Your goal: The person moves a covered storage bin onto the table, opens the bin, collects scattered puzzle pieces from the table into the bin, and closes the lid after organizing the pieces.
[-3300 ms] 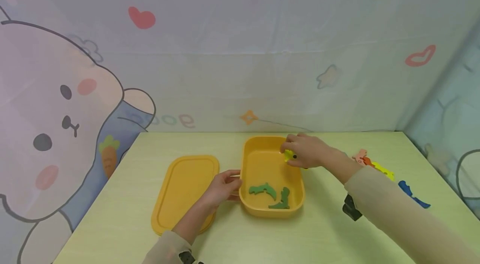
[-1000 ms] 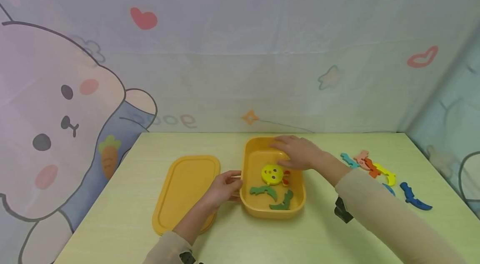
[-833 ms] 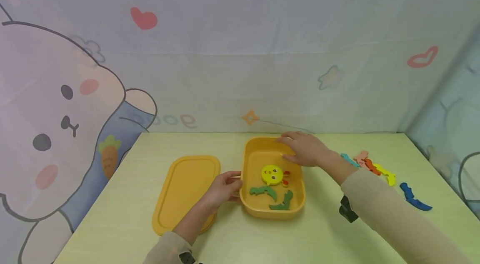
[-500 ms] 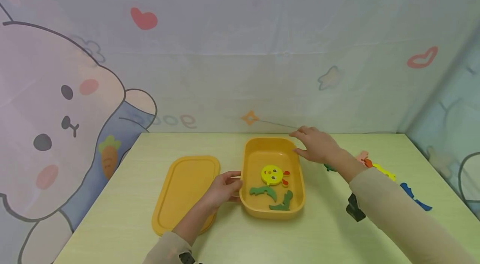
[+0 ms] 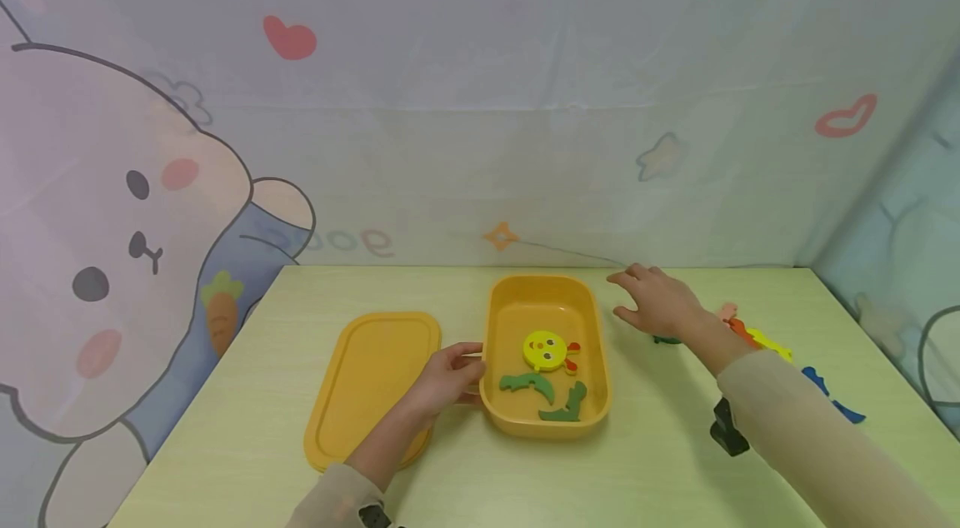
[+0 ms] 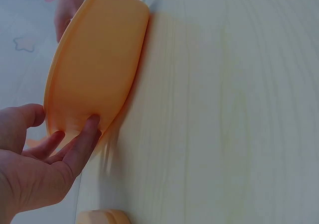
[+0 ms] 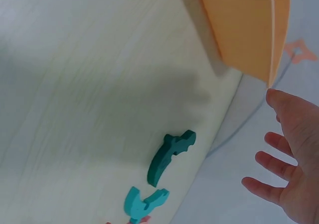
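A yellow-orange plastic box (image 5: 543, 428) stands mid-table. Inside it lie a round yellow chick-face piece (image 5: 544, 351) with red parts and two green curved pieces (image 5: 528, 383). My left hand (image 5: 442, 378) is at the box's left side; in the left wrist view its fingertips touch the outer wall and the thumb meets the rim. Right of the box, my right hand (image 5: 663, 307) is raised over the table, fingers spread and holding nothing. Below it lies a dark green piece (image 7: 169, 157), partly hidden in the head view, with a turquoise piece (image 7: 142, 204) nearby.
The matching yellow-orange lid (image 5: 371, 395) lies flat on the left, partly behind my left forearm. Along the right side are pink (image 5: 727, 311), orange (image 5: 742, 331), yellow (image 5: 771, 345) and blue (image 5: 851, 414) pieces, some covered by my right arm. A patterned cloth hangs behind the table.
My right hand has let go of the yellow chick piece, which now lies in the box, and has moved out over the right rim. My left hand has stayed at the box.
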The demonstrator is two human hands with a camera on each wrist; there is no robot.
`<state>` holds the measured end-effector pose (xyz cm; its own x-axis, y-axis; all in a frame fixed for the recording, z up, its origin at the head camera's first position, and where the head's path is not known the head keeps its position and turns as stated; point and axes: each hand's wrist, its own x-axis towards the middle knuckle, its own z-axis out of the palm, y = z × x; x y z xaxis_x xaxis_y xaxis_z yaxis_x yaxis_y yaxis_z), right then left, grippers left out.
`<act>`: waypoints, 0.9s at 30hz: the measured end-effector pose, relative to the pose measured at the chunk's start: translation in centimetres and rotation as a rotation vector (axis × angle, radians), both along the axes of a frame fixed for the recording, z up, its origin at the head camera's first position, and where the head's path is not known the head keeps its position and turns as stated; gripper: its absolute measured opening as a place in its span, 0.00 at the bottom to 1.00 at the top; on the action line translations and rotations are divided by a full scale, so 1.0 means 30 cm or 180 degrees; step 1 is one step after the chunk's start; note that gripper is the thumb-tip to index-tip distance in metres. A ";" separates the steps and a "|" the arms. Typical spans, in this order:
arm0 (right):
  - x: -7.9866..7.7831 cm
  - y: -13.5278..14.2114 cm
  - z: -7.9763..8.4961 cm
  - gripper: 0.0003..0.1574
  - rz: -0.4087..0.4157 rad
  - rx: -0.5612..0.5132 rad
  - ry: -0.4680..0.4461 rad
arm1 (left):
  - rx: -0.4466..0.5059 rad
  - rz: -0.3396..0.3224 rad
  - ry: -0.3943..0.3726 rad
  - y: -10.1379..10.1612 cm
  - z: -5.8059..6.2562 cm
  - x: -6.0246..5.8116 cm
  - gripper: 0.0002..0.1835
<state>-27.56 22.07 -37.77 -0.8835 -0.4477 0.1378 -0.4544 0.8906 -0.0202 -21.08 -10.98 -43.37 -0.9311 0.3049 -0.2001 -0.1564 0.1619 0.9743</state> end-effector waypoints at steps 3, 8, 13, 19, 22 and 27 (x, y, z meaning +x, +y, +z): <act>0.003 0.019 -0.014 0.31 -0.0068 -0.0007 -0.0075 | -0.0002 0.0007 -0.0012 0.000 0.001 0.001 0.25; 0.002 0.049 -0.046 0.32 -0.0150 0.0016 -0.0200 | -0.0017 0.0029 -0.0010 0.001 0.004 0.003 0.25; -0.003 0.081 -0.082 0.32 -0.0176 -0.0006 -0.0205 | 0.0017 0.0015 0.0012 0.003 0.009 0.007 0.25; 0.000 0.110 -0.115 0.33 -0.0260 -0.0093 -0.0190 | 0.0026 0.0025 0.0025 0.004 0.011 0.010 0.25; 0.005 0.118 -0.128 0.33 -0.0338 -0.0104 -0.0248 | 0.0012 0.0035 0.0016 0.004 0.009 0.009 0.25; 0.010 0.126 -0.148 0.33 -0.0443 -0.0083 -0.0310 | 0.0020 0.0040 0.0018 0.006 0.007 0.008 0.25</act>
<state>-27.27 25.85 -42.20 -0.9465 -0.3175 0.0586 -0.3215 0.9433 -0.0820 -20.84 -10.81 -43.15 -0.9360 0.2943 -0.1930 -0.1529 0.1539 0.9762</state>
